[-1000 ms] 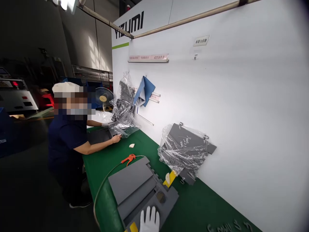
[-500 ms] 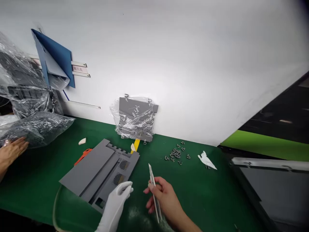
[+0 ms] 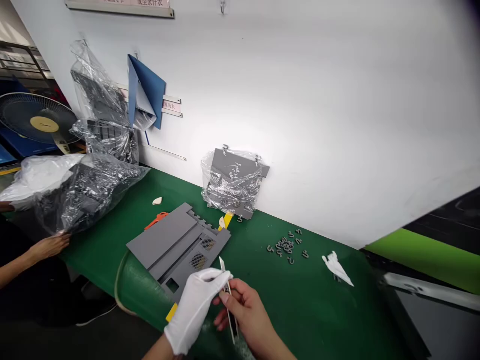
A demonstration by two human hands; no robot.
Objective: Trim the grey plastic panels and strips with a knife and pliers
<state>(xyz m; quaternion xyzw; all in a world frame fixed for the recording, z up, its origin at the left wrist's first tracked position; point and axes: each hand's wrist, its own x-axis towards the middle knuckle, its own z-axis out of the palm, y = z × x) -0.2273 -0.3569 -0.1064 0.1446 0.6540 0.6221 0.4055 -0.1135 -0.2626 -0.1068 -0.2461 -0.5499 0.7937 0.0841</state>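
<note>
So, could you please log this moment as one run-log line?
right hand: holds slim cutter | left hand: gloved, touching cutter | grey panel: flat on green table | co-worker's hand: on bagged parts

A panel (image 3: 180,245) lay at the desk's (image 3: 307,310) front edge, with a bagged part (image 3: 232,182) behind it against the wall (image 3: 318,125). Clips (image 3: 287,246) lay right of the panel, and a paper scrap (image 3: 337,267) farther right.

No text reads clearly; pink label (image 3: 171,106) just right of blue folder (image 3: 147,90) bears tiny characters; bagged grey panel (image 3: 233,170) below-right of the folder shows illegible white scrawl.
</note>
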